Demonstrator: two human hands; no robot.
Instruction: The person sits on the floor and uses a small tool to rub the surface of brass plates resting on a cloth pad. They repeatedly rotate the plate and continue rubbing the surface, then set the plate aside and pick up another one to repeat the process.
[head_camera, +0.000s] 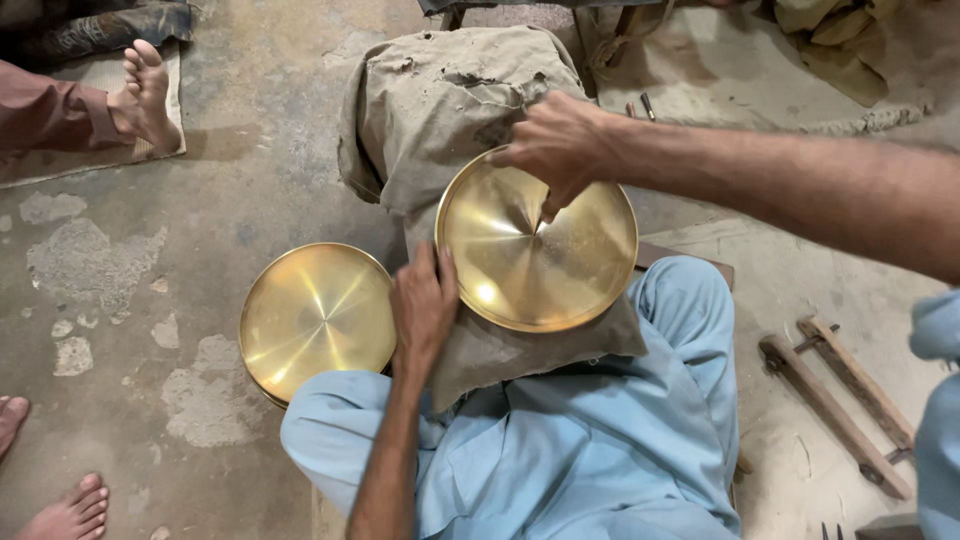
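A shiny brass plate (560, 270) lies tilted on a dusty cloth-covered mound (440, 100) in front of my knees. My left hand (424, 305) rests on the cloth with its fingers against the plate's left rim. My right hand (556, 145) is closed over the plate's top edge, pressing a thin tool down onto the plate's face; the tool itself is mostly hidden. A second brass plate (315, 318) lies flat on the floor to the left, on top of at least one more.
I sit on a concrete floor in light blue trousers (600, 450). Wooden bars (835, 400) lie at the right. A seated person's foot (145, 90) is on a mat at upper left; other bare feet (60, 505) stand at lower left.
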